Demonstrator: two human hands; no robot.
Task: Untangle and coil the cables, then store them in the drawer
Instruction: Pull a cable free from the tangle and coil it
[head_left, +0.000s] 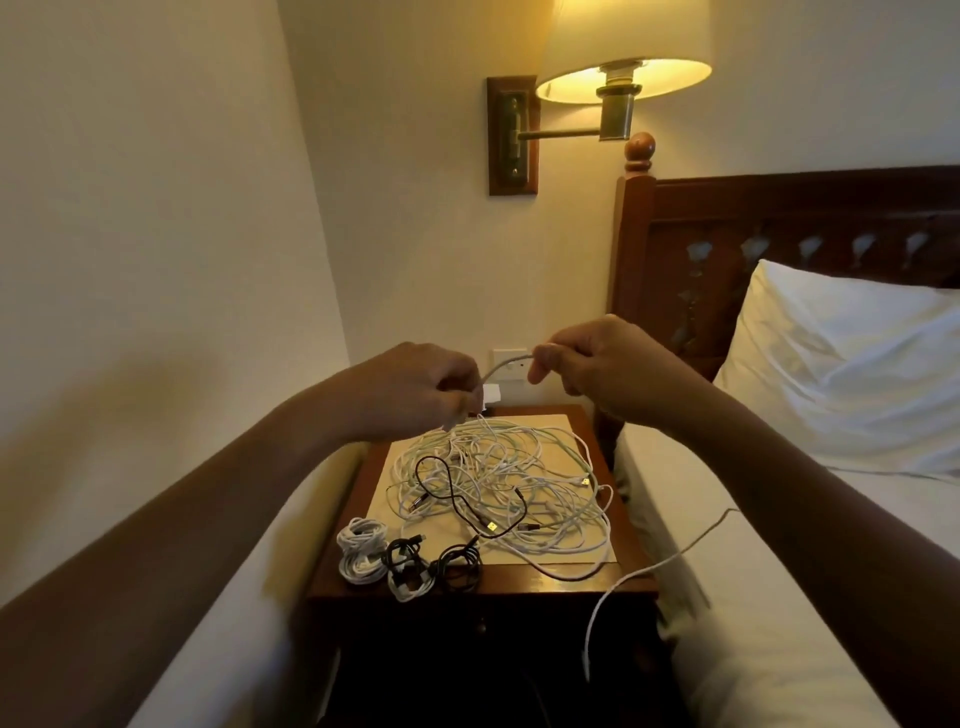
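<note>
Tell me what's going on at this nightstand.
A person holds a stretch of white cable between the left hand and right hand, above the nightstand. Below lies a big tangle of white and black cables, not yet sorted. A few coiled bundles sit at the front left corner.

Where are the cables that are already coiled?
In the head view, the coiled cables lie on the nightstand's near left corner, beside the tangle, mostly off the mat.
</note>
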